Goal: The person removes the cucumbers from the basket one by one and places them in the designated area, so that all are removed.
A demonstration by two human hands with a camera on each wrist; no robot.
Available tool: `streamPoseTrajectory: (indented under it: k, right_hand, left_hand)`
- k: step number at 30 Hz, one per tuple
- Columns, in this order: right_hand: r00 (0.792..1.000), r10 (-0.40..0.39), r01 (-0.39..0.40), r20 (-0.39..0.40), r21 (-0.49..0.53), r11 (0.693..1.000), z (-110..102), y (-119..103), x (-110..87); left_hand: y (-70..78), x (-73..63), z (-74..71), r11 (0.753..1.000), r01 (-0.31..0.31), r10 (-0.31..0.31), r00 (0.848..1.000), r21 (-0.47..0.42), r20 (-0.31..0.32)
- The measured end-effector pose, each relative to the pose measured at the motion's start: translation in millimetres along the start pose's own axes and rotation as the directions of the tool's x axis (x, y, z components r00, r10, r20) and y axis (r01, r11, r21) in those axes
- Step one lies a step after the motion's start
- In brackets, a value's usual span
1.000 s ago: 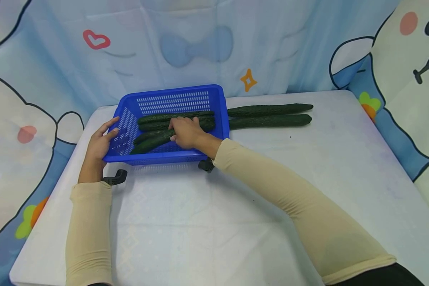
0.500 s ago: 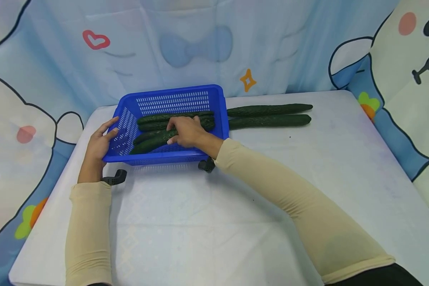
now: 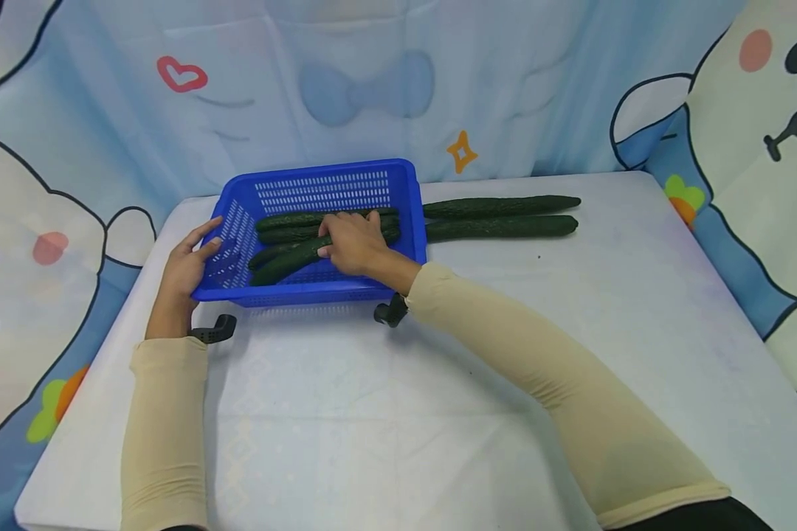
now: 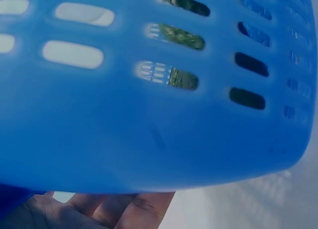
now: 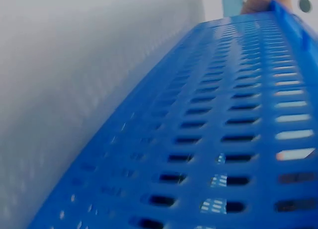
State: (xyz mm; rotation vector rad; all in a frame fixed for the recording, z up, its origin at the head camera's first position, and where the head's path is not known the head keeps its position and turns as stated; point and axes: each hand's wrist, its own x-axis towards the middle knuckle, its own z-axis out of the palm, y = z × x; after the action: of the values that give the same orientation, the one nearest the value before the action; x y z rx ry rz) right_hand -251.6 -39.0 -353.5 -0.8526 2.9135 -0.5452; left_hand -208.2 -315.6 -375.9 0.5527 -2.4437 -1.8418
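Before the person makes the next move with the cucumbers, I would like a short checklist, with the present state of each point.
1. Basket steadied: ok; the left hand holds the left end of the blue basket.
2. Cucumber in hand: ok; the right hand grips the front cucumber.
3. Front cucumber's far end free: cannot tell; the right hand hides it.
4. Table free just right of the basket: not ok; two cucumbers lie there.
5. Number inside the basket known: cannot tell; the right hand covers part.
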Motion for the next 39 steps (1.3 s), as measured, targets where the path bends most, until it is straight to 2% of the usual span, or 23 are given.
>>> streamPoseTrajectory:
  k: [12,19,32,39]
  right_hand:
    - [0.995,-0.003,0.010,-0.098,0.078,0.997,-4,3,-10.2]
    - [0.984,-0.022,0.036,-0.175,0.077,0.996,-6,6,-15.0]
    - [0.970,-0.021,0.059,-0.241,0.152,0.987,-24,14,-34.5]
    - [0.964,0.009,0.036,-0.264,0.164,0.986,-35,25,-47.2]
  left_hand:
    - [0.1,-1.6,-0.5,1.000,-0.008,0.008,1.000,-0.003,0.005]
    - [0.6,-1.0,-0.2,1.000,-0.003,0.003,1.000,0.009,-0.009]
    - [0.1,-1.1,0.3,1.000,-0.011,0.011,1.000,-0.016,0.000]
    - [-0.1,-1.6,-0.7,1.000,-0.002,0.002,1.000,-0.001,-0.012]
